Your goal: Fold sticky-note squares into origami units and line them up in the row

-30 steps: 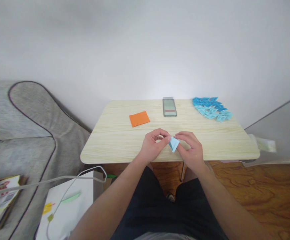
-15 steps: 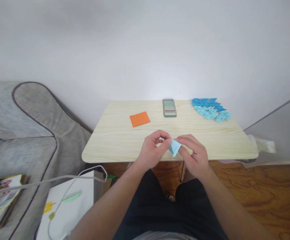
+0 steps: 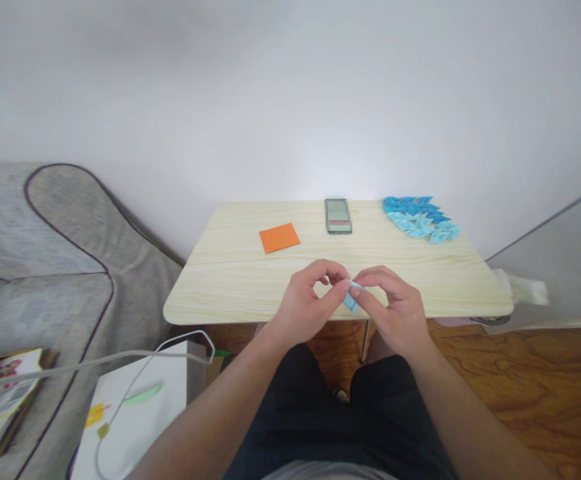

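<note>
Plain white wall (image 3: 290,100) behind, pale wood-grain counter (image 3: 230,280) up against it, grey fabric sofa (image 3: 70,227) off to the left. Work's a small light-blue folded paper piece (image 3: 351,303), held up above the counter's near edge, right in front of me. Left grip (image 3: 306,305) pinched on it, thumb against fingertips; right grip (image 3: 395,310) likewise clamped on its other side, thumb on top. Risks, my read: press unevenly and the crease goes skew; squeeze too hard and the thin paper crumples or tears; relax both sides at once and it drops past the edge to the brown wood floor (image 3: 515,387). Fingers cover most of it, so a bad fold could be missed. Rest of the counter: orange rectangular paper (image 3: 279,238), dark-framed phone-like device (image 3: 339,217), heap of dark- and light-blue folded papers (image 3: 421,219). Labels: device screen's blocked out, unreadable; colour-printed booklet (image 3: 13,380) on the sofa, text too small. No brands legible.
</note>
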### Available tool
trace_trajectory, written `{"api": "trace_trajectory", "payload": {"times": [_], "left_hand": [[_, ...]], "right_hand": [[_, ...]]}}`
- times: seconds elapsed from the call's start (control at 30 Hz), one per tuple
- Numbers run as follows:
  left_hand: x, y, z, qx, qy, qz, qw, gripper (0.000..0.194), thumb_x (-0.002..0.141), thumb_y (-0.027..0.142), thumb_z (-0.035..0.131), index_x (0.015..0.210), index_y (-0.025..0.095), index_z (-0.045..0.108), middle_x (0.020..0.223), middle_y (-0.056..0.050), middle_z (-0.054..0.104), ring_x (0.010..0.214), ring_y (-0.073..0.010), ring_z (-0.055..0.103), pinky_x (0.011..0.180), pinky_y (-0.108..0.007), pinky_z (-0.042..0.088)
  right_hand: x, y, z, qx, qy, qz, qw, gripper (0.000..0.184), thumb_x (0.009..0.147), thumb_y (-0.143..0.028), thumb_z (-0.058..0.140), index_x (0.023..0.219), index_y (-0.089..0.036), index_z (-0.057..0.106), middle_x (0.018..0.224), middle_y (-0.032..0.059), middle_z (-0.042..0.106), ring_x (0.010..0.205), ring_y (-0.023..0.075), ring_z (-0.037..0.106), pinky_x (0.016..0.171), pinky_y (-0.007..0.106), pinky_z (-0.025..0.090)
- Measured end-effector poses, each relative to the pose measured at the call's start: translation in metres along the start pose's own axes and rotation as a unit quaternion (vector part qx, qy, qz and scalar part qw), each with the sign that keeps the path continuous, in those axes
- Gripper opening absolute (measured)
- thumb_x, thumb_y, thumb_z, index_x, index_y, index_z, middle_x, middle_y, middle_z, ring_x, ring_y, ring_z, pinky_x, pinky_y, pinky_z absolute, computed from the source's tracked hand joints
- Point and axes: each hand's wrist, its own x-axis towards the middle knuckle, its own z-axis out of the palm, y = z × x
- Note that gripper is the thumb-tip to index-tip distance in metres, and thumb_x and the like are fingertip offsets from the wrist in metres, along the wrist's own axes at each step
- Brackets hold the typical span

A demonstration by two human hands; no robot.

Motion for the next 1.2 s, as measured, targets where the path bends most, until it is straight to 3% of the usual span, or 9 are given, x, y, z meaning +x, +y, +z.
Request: {"api": "trace_trajectory", "payload": {"times": [0.1,0.23,0.37,0.53,0.67,0.9,1.2], "left_hand": [[-0.002,-0.003,-0.001,-0.024,0.002,-0.014,1.000,0.018,0.091,0.028,0.069,0.107,0.020,0.068,0.095,-0.002,0.068,0.087,-0.0142,0.060,0.085,-0.031,0.045],[-0.002,-0.012,-0.001,-0.080,0.004,-0.056,0.995,0.017,0.091,0.031,0.071,0.102,0.019,0.068,0.091,-0.002,0.068,0.083,-0.0140,0.060,0.081,-0.030,0.046],[0.000,-0.019,0.001,-0.150,0.010,-0.081,0.985,0.021,0.090,0.033,0.072,0.104,0.018,0.066,0.084,-0.001,0.067,0.080,-0.0140,0.062,0.079,-0.029,0.048],[0.000,-0.018,0.003,-0.175,-0.012,-0.111,0.978,0.029,0.087,0.035,0.075,0.109,0.019,0.065,0.079,-0.001,0.069,0.074,-0.0148,0.065,0.072,-0.028,0.050],[0.000,-0.019,0.005,-0.226,-0.018,-0.124,0.966,0.029,0.085,0.033,0.076,0.108,0.020,0.065,0.074,0.000,0.068,0.071,-0.0140,0.066,0.071,-0.028,0.052],[0.000,-0.022,0.005,-0.226,0.002,-0.121,0.967,0.014,0.086,0.028,0.074,0.093,0.017,0.070,0.080,-0.002,0.068,0.076,-0.0132,0.063,0.075,-0.028,0.052],[-0.006,-0.019,-0.002,-0.187,-0.050,-0.095,0.977,0.014,0.083,0.025,0.075,0.095,0.018,0.074,0.089,-0.004,0.069,0.081,-0.0158,0.062,0.069,-0.027,0.047]], "right_hand": [[0.000,0.001,0.000,0.045,0.019,0.038,0.998,0.004,0.089,-0.028,0.073,0.087,-0.024,0.074,0.091,0.0032,0.069,0.088,0.0195,0.065,0.082,0.036,0.051],[0.003,0.005,0.000,0.113,0.039,0.128,0.985,0.012,0.085,-0.035,0.078,0.085,-0.023,0.076,0.082,0.0014,0.071,0.078,0.0165,0.062,0.075,0.032,0.049],[0.006,0.012,0.002,0.211,0.037,0.222,0.951,0.017,0.081,-0.039,0.081,0.084,-0.022,0.079,0.075,0.0007,0.071,0.069,0.0134,0.058,0.068,0.029,0.048],[0.007,0.013,0.005,0.284,0.002,0.290,0.914,0.021,0.079,-0.039,0.083,0.083,-0.020,0.077,0.078,0.0011,0.070,0.065,0.0110,0.055,0.063,0.026,0.047],[0.005,0.012,0.008,0.298,-0.005,0.312,0.902,0.024,0.077,-0.040,0.084,0.086,-0.019,0.075,0.077,0.0006,0.069,0.063,0.0101,0.056,0.063,0.025,0.048],[0.000,0.010,0.009,0.307,-0.029,0.297,0.904,0.043,0.079,-0.034,0.082,0.117,-0.026,0.066,0.075,-0.0019,0.070,0.065,0.0127,0.060,0.064,0.027,0.051],[-0.003,0.003,0.005,0.303,-0.025,0.286,0.909,0.041,0.077,-0.029,0.082,0.115,-0.028,0.066,0.073,-0.0048,0.065,0.063,0.0117,0.058,0.062,0.027,0.052]]}}
